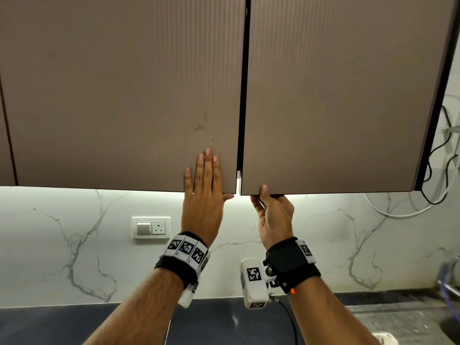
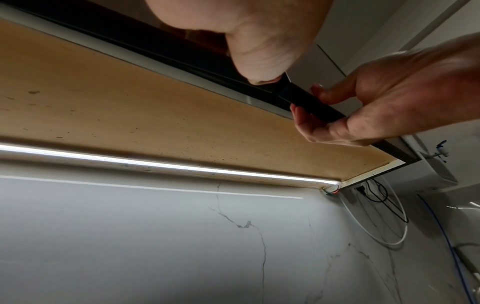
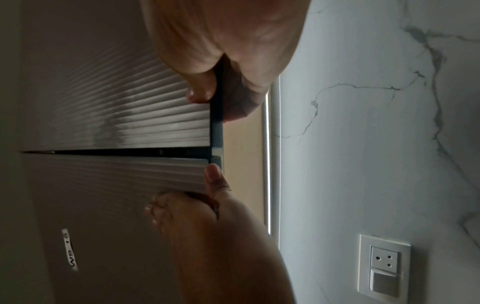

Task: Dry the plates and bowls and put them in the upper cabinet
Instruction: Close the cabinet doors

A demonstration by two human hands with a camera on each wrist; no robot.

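Two brown ribbed upper cabinet doors, handleless, both nearly flush; a thin dark seam between them. Left hand (image 1: 202,195) lies flat on the left cabinet door (image 1: 119,95) near its lower right corner, fingers straight and together, thumb tucked under the bottom edge. It grips nothing; my reading is that it steadies or presses that door. Right hand (image 1: 272,211) pinches the bottom edge of the right cabinet door (image 1: 336,95) at its lower left corner, thumb on the face, fingers curled behind and beneath. With no handle, that edge is the only purchase, so this looks like the grip for swinging the door. Whether it is opening or closing cannot be told. No plates or bowls in any view; both hands carry none. White marble-veined backsplash (image 1: 311,245) with a white switch-and-socket plate (image 1: 150,227) below; lit strip (image 2: 155,163) under the cabinet; dark countertop (image 1: 62,327) at bottom.
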